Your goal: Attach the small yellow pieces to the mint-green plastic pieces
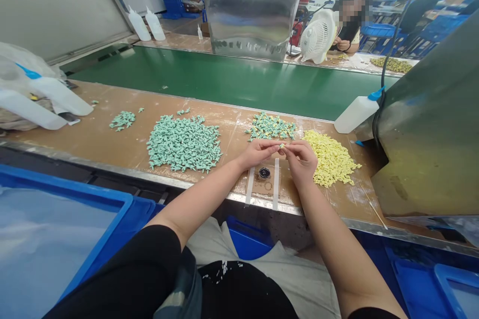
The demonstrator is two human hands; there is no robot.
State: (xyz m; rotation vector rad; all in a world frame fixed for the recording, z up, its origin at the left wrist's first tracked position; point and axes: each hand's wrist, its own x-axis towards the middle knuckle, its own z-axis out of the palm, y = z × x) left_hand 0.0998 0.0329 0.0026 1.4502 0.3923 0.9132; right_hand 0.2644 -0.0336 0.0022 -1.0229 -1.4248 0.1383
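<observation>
My left hand (260, 152) and my right hand (303, 160) meet over the front of the bench, fingertips pinched together. Between them is a tiny green-and-yellow piece (281, 146), mostly covered by the fingers. Just below sits a small round pot of dark liquid (264, 173) between two strips of white tape. A pile of small yellow pieces (331, 158) lies right beside my right hand. Behind the hands is a heap of mixed green-and-yellow pieces (271, 125). Farther left spreads a large pile of small green pieces (184, 143).
A green conveyor belt (224, 77) runs behind the bench. White squeeze bottles lean at left and at right (357, 113). A metal panel (430, 124) bounds the right side. Thin sticks (376, 212) lie near the front edge. Across the belt, a person works beside a white fan (318, 37).
</observation>
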